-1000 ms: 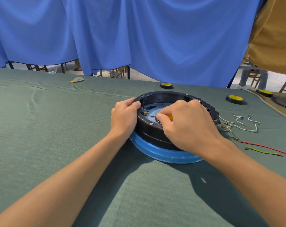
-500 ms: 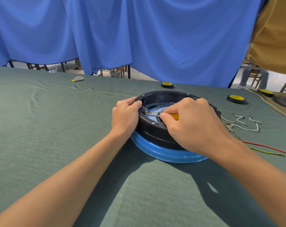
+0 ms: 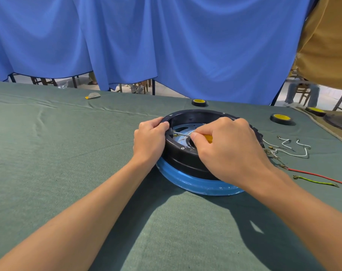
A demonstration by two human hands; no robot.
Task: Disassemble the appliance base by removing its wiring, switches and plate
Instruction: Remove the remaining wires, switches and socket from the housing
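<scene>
Change: right hand (image 3: 230, 151) has drawn slightly rightward over the appliance base (image 3: 185, 159), so more of the screwdriver (image 3: 183, 133) shaft shows; left hand (image 3: 149, 141) is unmoved on the rim.
Appliance base: black round housing, open side up, seated on a blue ring (image 3: 195, 184) on the green-clothed surface (image 3: 68, 153), centre-right of view.
Plate: silvery plate (image 3: 185, 127) lies inside the housing, partly hidden by the right hand.
Left hand pose: forearm reaches in from the lower left; fingers curl over the near-left rim and the thumb lies on top of it. Grip is clamped on the base wall.
Right hand pose: forearm enters from the lower right, with the hand arched over the opening, knuckles up. Grip is pinched on the orange handle between thumb and curled fingers.
Screwdriver: shaft runs nearly level, leftward, its tip at the inner left wall just beside the left thumb.
Removed wiring: white wires (image 3: 295, 153), a red wire (image 3: 319, 175) and a green-yellow wire (image 3: 317, 181) lie loose on the surface, right of the base.
Other items: two yellow-topped rolls (image 3: 199, 102) (image 3: 280, 118) stand beyond the base; a blue curtain (image 3: 166, 45) hangs behind.
</scene>
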